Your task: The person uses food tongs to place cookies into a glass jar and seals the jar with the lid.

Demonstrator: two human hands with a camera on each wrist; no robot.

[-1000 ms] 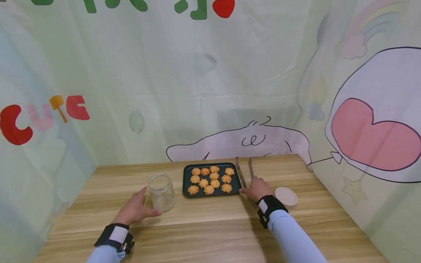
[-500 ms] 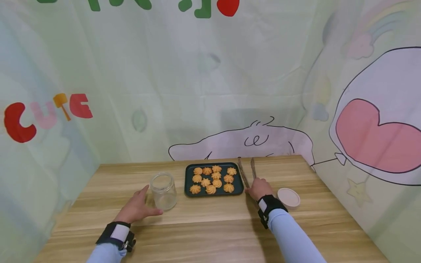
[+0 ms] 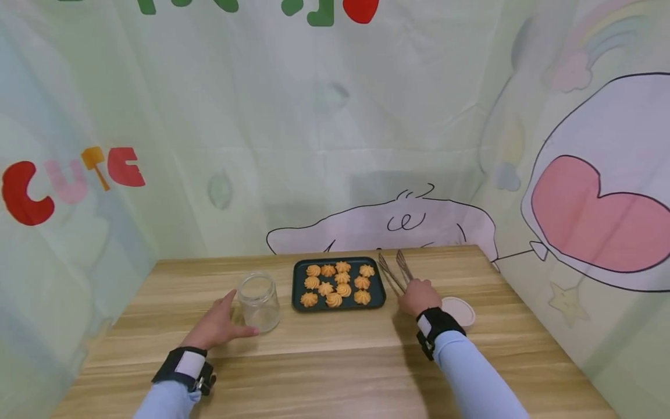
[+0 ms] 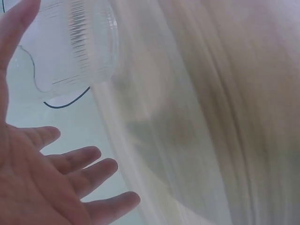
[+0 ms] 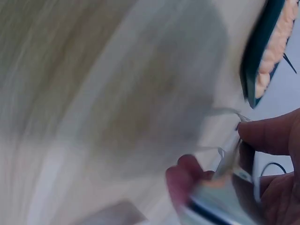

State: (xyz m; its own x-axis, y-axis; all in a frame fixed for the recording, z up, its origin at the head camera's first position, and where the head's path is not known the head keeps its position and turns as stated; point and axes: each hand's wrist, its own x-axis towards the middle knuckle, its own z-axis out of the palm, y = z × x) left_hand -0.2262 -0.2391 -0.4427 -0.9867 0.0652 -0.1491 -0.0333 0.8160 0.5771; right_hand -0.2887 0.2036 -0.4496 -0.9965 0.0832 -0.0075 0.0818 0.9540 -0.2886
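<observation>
In the head view my left hand (image 3: 217,323) is spread beside a clear glass jar (image 3: 260,305). The left wrist view shows the fingers extended, with a visible gap between them and the jar (image 4: 96,42). My right hand (image 3: 420,297) grips a pair of metal tongs (image 3: 404,266), whose two arms stand apart and point away from me. In the right wrist view the thumb and fingers curl round the tongs (image 5: 229,187). Left of the tongs lies a dark green tray (image 3: 339,309) bearing several swirled cookies (image 3: 333,300).
A round whitish lid (image 3: 462,310) lies to the right, partly hidden by the right wrist. Everything stands on a wood-grain table (image 3: 314,378). A printed cloth backdrop (image 3: 314,145) rises behind the table and along both sides.
My right hand has raised the tongs off the table and shifted slightly right, covering part of the lid. The left hand, jar and tray have stayed in place.
</observation>
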